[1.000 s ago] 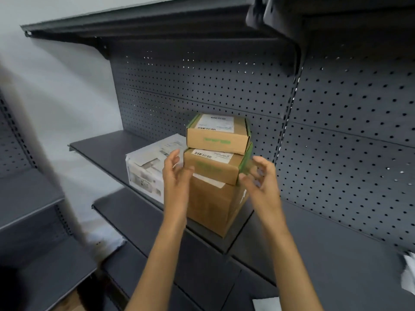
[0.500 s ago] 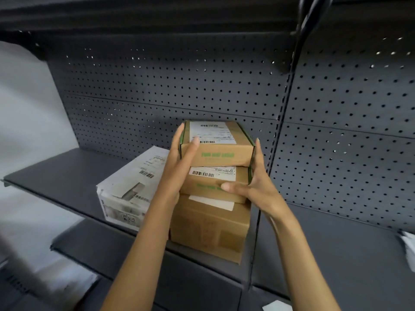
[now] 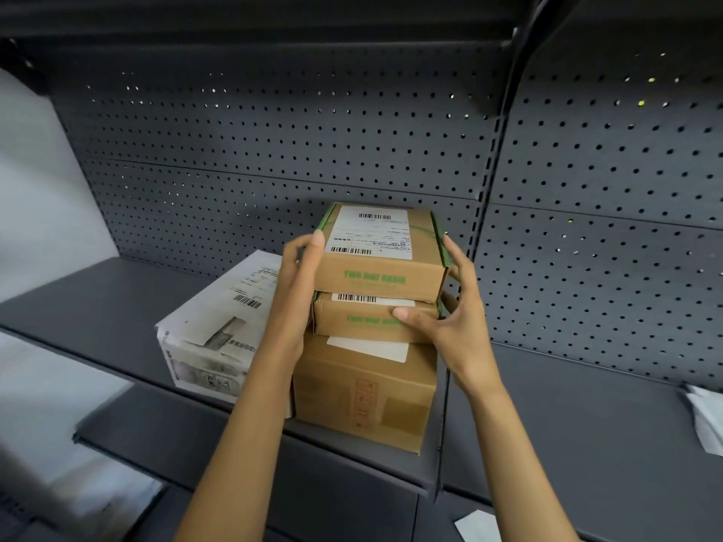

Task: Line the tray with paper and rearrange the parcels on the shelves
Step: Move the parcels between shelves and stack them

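Note:
Three brown cardboard parcels stand stacked on the dark grey shelf (image 3: 98,307). The top parcel (image 3: 387,264) has a white label and green print. Under it lies a second flat parcel (image 3: 364,324), and both rest on a larger brown box (image 3: 364,393). My left hand (image 3: 291,291) presses against the left side of the two upper parcels, fingertips at the top one's edge. My right hand (image 3: 450,318) grips their right side, thumb across the second parcel's front. A white wrapped parcel (image 3: 219,326) lies just left of the stack.
A perforated grey back panel (image 3: 274,150) closes off the shelf behind. An upright post (image 3: 485,213) divides this bay from the right one. A lower shelf (image 3: 587,424) on the right carries crumpled white paper (image 3: 708,420). Another paper scrap (image 3: 477,526) lies at the bottom.
Both hands moved from the air in front of the stack onto its sides and closed on the two upper parcels. The view came closer to the shelf.

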Demonstrator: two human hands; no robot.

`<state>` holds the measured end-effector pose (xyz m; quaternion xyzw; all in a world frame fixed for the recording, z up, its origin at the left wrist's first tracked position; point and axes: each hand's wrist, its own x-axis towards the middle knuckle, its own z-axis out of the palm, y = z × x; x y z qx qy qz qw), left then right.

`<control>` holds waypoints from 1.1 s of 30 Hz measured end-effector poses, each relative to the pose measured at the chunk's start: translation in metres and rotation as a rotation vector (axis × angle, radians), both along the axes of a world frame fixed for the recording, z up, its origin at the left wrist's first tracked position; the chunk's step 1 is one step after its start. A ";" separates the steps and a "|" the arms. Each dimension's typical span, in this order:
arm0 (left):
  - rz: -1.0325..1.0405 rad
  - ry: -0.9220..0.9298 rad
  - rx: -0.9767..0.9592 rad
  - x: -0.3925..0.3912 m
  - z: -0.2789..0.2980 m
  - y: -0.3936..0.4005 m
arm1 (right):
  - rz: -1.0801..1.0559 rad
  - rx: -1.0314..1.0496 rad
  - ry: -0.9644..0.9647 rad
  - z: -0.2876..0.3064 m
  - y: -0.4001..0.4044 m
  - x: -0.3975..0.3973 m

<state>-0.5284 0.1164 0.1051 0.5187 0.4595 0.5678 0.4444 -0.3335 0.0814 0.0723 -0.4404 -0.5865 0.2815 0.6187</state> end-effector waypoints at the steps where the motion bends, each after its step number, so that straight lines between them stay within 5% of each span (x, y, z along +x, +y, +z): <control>1: -0.012 0.016 -0.008 0.000 -0.002 -0.001 | -0.007 0.008 0.005 0.000 -0.001 0.000; 20: 0.033 -0.031 -0.025 0.043 0.001 -0.041 | -0.069 -0.047 0.308 0.010 -0.021 -0.009; 33: -0.228 -0.073 0.039 0.151 0.012 -0.091 | -0.350 0.040 0.279 0.024 -0.098 0.093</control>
